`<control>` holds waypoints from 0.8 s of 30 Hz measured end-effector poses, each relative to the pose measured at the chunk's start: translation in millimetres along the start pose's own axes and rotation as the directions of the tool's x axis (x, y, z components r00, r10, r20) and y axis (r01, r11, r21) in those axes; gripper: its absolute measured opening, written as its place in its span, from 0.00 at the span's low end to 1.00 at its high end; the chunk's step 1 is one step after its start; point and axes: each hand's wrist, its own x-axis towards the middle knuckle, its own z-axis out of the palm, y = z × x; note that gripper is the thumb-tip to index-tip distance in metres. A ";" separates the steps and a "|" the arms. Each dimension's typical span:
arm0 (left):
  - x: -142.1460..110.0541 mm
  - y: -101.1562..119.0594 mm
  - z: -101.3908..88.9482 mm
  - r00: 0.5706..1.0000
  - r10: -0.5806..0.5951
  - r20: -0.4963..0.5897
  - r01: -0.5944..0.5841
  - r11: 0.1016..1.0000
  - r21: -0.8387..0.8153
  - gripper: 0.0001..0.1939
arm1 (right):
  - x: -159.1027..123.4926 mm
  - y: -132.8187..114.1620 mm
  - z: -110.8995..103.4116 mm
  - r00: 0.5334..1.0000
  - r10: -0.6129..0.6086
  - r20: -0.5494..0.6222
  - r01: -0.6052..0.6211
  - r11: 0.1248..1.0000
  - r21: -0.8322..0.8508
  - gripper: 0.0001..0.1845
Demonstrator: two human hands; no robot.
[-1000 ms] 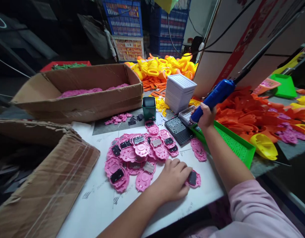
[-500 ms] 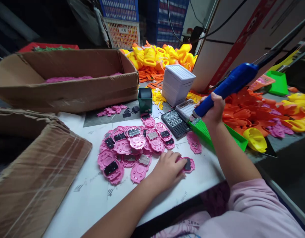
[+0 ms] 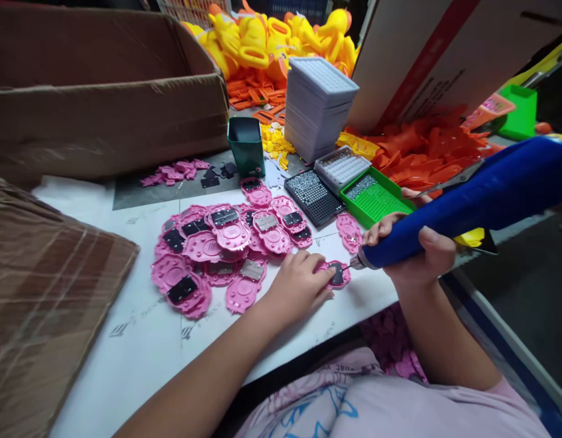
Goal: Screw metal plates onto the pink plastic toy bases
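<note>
In my right hand [image 3: 418, 249] is a blue electric screwdriver [image 3: 463, 210], tilted down to the left with the fingers wrapped round its body. The bit's tip meets or nearly meets the black plate on a pink plastic part [image 3: 338, 274]. My left hand [image 3: 303, 277] holds that part down on the white table by its left end. To the left lies a heap of similar pink parts [image 3: 228, 228] with black or silvery plates. One more pink part [image 3: 349, 231] lies just beyond the screwdriver tip.
Behind the work are a black screw tray [image 3: 324, 207], a green tray of screws [image 3: 376, 210], a stack of white trays [image 3: 320, 109] and a dark green bin [image 3: 246, 146]. Cardboard boxes [image 3: 107, 121] stand left. Yellow toy parts [image 3: 263, 42] and orange pieces [image 3: 427, 152] are piled farther back.
My right hand has brought the screwdriver down from above the green tray to the pink part under my left hand. My left hand stays on that part. The view has tipped downward.
</note>
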 end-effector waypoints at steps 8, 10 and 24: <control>0.5 0.1 -1.0 1.000 -0.006 0.018 0.006 1.000 -0.006 0.15 | 1.8 6.1 0.1 0.999 0.027 -0.029 -0.028 0.999 -0.032 0.14; 0.6 0.2 -1.7 1.000 -0.008 0.024 0.009 1.000 -0.010 0.15 | 2.1 6.1 0.1 0.999 0.029 -0.031 -0.030 0.999 -0.033 0.15; 1.3 7.8 0.8 0.997 -0.076 0.032 0.078 0.995 -0.069 0.15 | 0.7 10.9 1.9 0.994 0.019 0.111 -0.013 0.998 -0.054 0.16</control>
